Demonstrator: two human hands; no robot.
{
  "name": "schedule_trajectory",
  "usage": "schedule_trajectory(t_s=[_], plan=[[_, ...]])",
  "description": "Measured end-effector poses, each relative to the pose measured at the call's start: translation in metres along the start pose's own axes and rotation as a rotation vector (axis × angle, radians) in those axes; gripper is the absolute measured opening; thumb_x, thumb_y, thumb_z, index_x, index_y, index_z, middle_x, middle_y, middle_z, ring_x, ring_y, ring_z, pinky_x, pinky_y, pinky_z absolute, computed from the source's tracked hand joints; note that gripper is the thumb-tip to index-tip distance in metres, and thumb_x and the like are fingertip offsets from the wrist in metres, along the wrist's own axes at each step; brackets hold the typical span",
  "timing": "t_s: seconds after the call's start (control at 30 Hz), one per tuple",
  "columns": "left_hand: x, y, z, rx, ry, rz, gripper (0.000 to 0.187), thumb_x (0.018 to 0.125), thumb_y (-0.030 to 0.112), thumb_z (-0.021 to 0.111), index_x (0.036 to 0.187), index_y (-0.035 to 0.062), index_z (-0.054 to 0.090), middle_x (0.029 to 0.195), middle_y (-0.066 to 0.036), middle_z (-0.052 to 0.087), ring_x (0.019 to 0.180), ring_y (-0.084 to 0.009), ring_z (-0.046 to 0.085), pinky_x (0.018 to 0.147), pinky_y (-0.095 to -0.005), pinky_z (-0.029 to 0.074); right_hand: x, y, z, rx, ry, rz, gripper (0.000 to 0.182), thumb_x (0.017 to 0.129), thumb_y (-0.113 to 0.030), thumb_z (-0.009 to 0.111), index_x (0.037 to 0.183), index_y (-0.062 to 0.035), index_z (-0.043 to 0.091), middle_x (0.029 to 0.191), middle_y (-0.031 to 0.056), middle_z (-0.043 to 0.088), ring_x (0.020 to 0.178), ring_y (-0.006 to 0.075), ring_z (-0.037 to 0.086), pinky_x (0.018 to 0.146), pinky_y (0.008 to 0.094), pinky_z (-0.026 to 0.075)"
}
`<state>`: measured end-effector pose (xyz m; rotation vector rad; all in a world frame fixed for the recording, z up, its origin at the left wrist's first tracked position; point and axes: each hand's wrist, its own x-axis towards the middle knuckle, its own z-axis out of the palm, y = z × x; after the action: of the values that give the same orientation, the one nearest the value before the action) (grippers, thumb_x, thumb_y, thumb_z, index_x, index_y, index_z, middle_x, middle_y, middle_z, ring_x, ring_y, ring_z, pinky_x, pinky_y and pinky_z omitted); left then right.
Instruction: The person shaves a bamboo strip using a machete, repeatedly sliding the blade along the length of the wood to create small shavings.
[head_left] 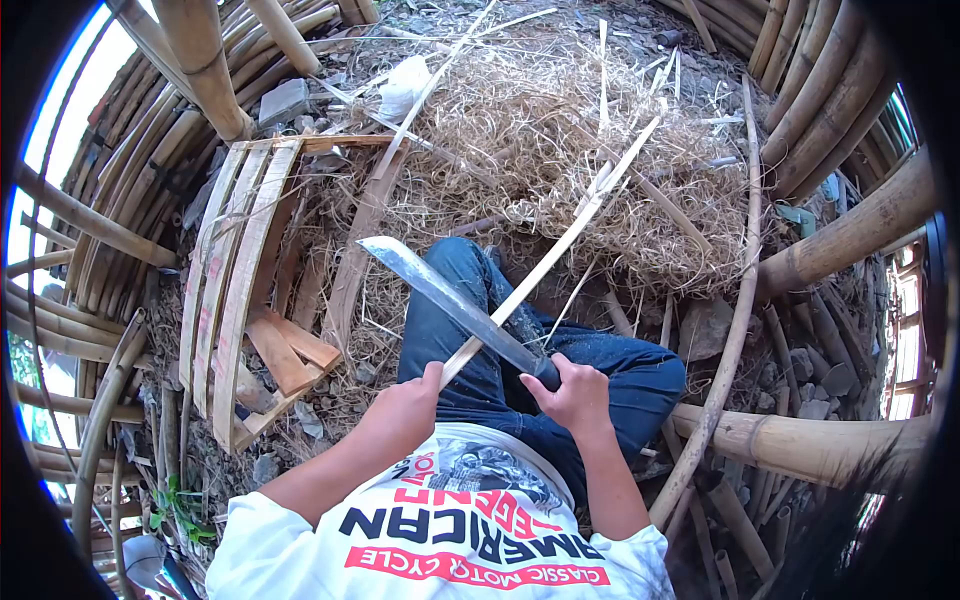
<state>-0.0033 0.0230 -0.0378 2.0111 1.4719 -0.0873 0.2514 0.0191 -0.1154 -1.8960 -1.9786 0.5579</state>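
My left hand (404, 408) is closed around the near end of a long pale bamboo strip (560, 243), which slants away to the upper right. In my right hand (577, 397) is the dark handle of a machete (440, 291). Its broad grey blade points to the upper left and crosses over the strip just ahead of my left hand. Both tools of this crossing lie above my lap, over blue jeans (630, 375). The fingers of both hands are wrapped tight.
A big heap of curly shavings (540, 150) covers the ground ahead. To the left stands a slatted wooden crate (237, 290) with loose wood blocks inside. Thick bamboo poles (820, 440) lie at right, and stacked bamboo (130, 200) lines the left. Rocks (705, 328) lie beside my knee.
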Motion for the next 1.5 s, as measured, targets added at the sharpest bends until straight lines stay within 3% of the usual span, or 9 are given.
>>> schedule_trajectory(t_s=[0.23,0.43,0.7,0.97,1.03,1.27,1.5], plan=[[-0.001,-0.004,-0.002,-0.08,-0.02,0.011,0.017,0.09,0.004,0.049,0.102,-0.0012,0.039,0.072,-0.024,0.062,0.068,-0.0425,0.063,0.061,-0.0504,0.051,-0.002,0.002,-0.005,-0.033,0.01,-0.022,0.054,0.078,-0.06,0.064,0.07,-0.007,0.059,0.058,0.0151,0.062,0.057,0.0337,0.065,0.052,0.0423,0.051],[-0.003,-0.008,-0.004,-0.104,0.008,-0.002,0.022,0.096,0.018,0.051,0.105,0.002,0.039,0.07,-0.026,0.06,0.07,-0.0459,0.061,0.059,-0.0528,0.046,-0.005,0.018,-0.009,-0.088,0.0,0.012,0.054,0.077,-0.06,0.065,0.069,-0.007,0.058,0.058,0.0153,0.062,0.058,0.0342,0.065,0.053,0.042,0.051],[-0.002,-0.018,-0.012,-0.135,-0.011,-0.029,0.026,0.1,0.027,0.045,0.106,0.0022,0.04,0.069,-0.026,0.059,0.07,-0.0468,0.059,0.06,-0.0534,0.045,0.001,0.021,-0.015,-0.095,-0.007,-0.012,0.052,0.076,-0.058,0.067,0.071,-0.0065,0.06,0.058,0.0157,0.062,0.057,0.0346,0.064,0.052,0.0421,0.05],[-0.001,-0.028,-0.018,-0.136,-0.011,-0.033,0.025,0.1,0.027,0.045,0.104,0.0026,0.041,0.067,-0.025,0.059,0.068,-0.047,0.059,0.059,-0.0538,0.043,0.004,0.018,-0.019,-0.066,-0.018,0.004,0.047,0.075,-0.05,0.07,0.07,-0.0052,0.056,0.058,0.0171,0.059,0.059,0.037,0.062,0.054,0.044,0.049],[-0.002,-0.029,-0.021,-0.129,-0.004,-0.034,0.025,0.1,0.027,0.046,0.104,0.0028,0.041,0.066,-0.025,0.058,0.067,-0.0467,0.059,0.059,-0.0535,0.043,0.005,0.019,-0.017,-0.1,0.028,-0.041,0.052,0.075,-0.057,0.069,0.067,-0.0072,0.056,0.057,0.0147,0.061,0.055,0.0341,0.063,0.05,0.0415,0.048],[-0.003,-0.036,-0.023,-0.146,0.017,-0.024,0.026,0.099,0.028,0.047,0.102,0.0023,0.041,0.062,-0.024,0.057,0.063,-0.0459,0.058,0.056,-0.0519,0.043,0.01,0.016,-0.014,-0.078,0.0,-0.046,0.051,0.075,-0.056,0.069,0.067,-0.0074,0.056,0.057,0.0144,0.061,0.055,0.0341,0.063,0.05,0.0417,0.048],[0.004,-0.02,-0.015,-0.079,0.046,-0.056,0.023,0.1,0.024,0.043,0.099,0.001,0.04,0.061,-0.024,0.056,0.061,-0.0453,0.058,0.055,-0.0527,0.043,-0.015,-0.005,0.003,0.037,0.039,0.084,0.056,0.078,-0.06,0.066,0.067,-0.0058,0.057,0.058,0.0162,0.061,0.057,0.0361,0.064,0.052,0.0442,0.05]])
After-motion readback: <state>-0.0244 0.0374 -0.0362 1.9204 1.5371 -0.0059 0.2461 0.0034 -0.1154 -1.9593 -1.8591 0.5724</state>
